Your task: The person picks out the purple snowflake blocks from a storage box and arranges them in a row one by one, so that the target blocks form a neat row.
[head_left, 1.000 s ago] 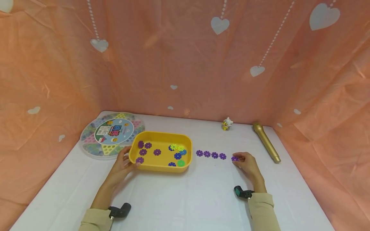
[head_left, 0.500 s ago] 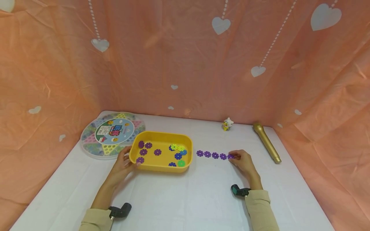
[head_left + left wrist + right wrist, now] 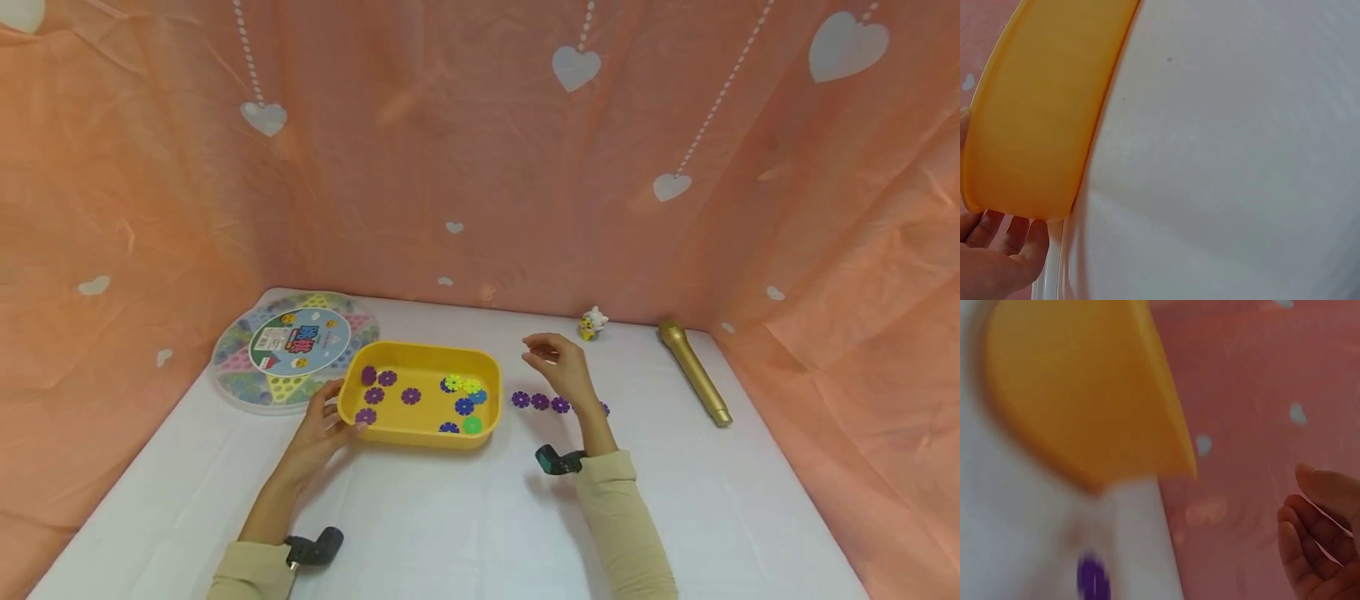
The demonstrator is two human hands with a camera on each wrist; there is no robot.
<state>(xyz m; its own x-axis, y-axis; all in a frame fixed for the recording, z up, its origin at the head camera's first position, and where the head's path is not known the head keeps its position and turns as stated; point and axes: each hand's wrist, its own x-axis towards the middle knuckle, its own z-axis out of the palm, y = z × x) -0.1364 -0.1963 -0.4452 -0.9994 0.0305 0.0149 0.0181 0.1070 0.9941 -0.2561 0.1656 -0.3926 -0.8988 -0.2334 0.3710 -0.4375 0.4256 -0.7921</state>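
Observation:
My left hand [image 3: 318,437] grips the left end of a yellow plastic basin [image 3: 420,437], thumb over the near rim. In the left wrist view, its fingertips press against the basin's [image 3: 1041,119] end wall. Inside lie purple snowflake discs [image 3: 411,397] on the left, with blue, yellow and green snowflake discs [image 3: 464,407] on the right. On the table to the right runs a row of purple snowflake discs [image 3: 540,402], partly hidden by my right wrist. Raised above that row, my right hand [image 3: 566,367] is empty, its fingers loosely bent, as the right wrist view confirms.
A round Chinese checkers box [image 3: 300,346] lies behind the basin at the left. Toward the back right stand a small white and yellow figurine [image 3: 592,323] and a gold microphone [image 3: 693,375]. An orange curtain [image 3: 480,167] with white hearts borders the white table [image 3: 450,525].
My right hand brought a purple snowflake disc to the row's right end, let go of it, then rose and moved left toward the basin. The left hand stays on the basin.

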